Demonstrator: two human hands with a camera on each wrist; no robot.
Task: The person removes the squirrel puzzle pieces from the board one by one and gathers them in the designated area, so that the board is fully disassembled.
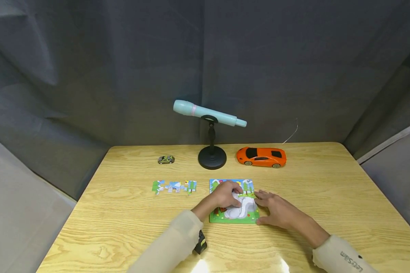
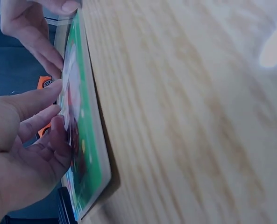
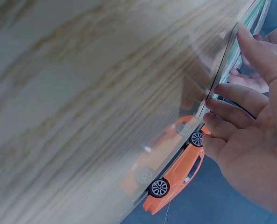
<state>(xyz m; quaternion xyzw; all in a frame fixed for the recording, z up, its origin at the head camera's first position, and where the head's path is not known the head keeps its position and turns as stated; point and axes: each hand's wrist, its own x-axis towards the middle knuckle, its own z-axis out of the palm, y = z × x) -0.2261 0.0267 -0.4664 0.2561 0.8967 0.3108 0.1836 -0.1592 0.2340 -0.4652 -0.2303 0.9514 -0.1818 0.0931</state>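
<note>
Board (image 1: 233, 221) lies on the worktop (image 1: 130, 220), right of the loose pieces (image 1: 175, 185) and in front of the person. It bears a printed scene: trees and sky along the far side, green ground with coloured dots along the near side, a pale grey-white shape between. Cannot tell whether the pale part is fitted pieces or backing.

Board slightly wider than deep; long axis runs left to right across the worktop, top of the picture pointing away from the person. Loose pieces in a short row left of the board, well apart from it; row also runs left to right.

Left hand (image 1: 227, 194) directly over the board, fingertips on its face; thumb and fingers apart, bent gently. Right hand (image 1: 276, 209) at the board's right side, fingers spread along that edge, thumb by the near right corner; nothing gripped. Board thus under the left hand and just left of the right.

Farther back: stand (image 1: 212, 151) with a pale blue mic (image 1: 203, 111) resting in its cradle, thick end up and to the left. Orange car (image 1: 262, 157) to its right, small car (image 1: 166, 159) to its left, both lengthwise across the worktop. Dark curtain (image 1: 266, 68) behind.
</note>
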